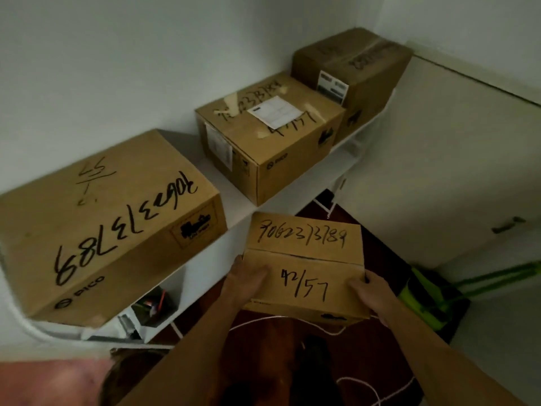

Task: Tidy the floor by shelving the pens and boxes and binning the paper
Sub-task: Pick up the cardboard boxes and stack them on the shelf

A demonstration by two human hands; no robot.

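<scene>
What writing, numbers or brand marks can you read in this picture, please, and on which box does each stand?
"906223373789" and "42/57": handwritten on top of the held box, which both hands carry.
"906223373789", upside down to the camera: on top of the left box.
"PICO": printed on the left box's front edge.
Middle box: similar handwritten digits, partly under a white label, not fully readable; its labels are too small.
Far box: marker writing and sticker are blurred, unreadable.
</scene>
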